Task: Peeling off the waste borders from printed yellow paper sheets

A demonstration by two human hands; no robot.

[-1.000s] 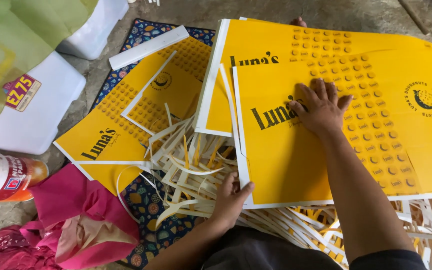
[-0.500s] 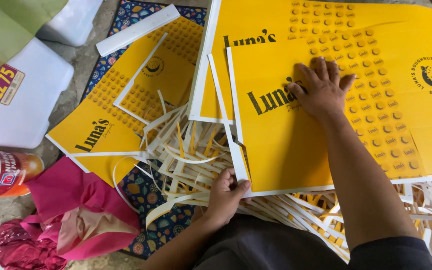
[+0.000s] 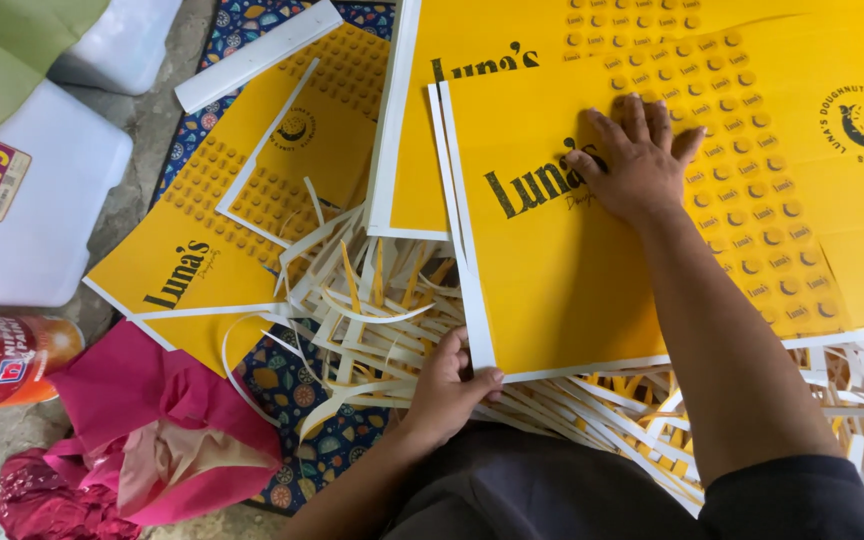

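Note:
A large yellow printed sheet [image 3: 652, 260] with dark lettering and a dotted pattern lies on top of a stack of similar sheets. My right hand [image 3: 637, 165] rests flat on it, fingers spread, pressing near the lettering. My left hand [image 3: 449, 385] pinches the sheet's near left corner at its white border, thumb on top. A heap of thin white and yellow paper strips [image 3: 372, 310] lies under and beside that corner.
More yellow sheets [image 3: 202, 250] lie to the left on a patterned mat [image 3: 302, 400]. A pink cloth bag [image 3: 152, 420], a red and white can [image 3: 2, 360], white foam blocks [image 3: 32, 220] and a white strip [image 3: 252, 55] sit at the left.
My left hand has moved right, from the strips onto the sheet's near left corner. My right hand stays flat on the sheet.

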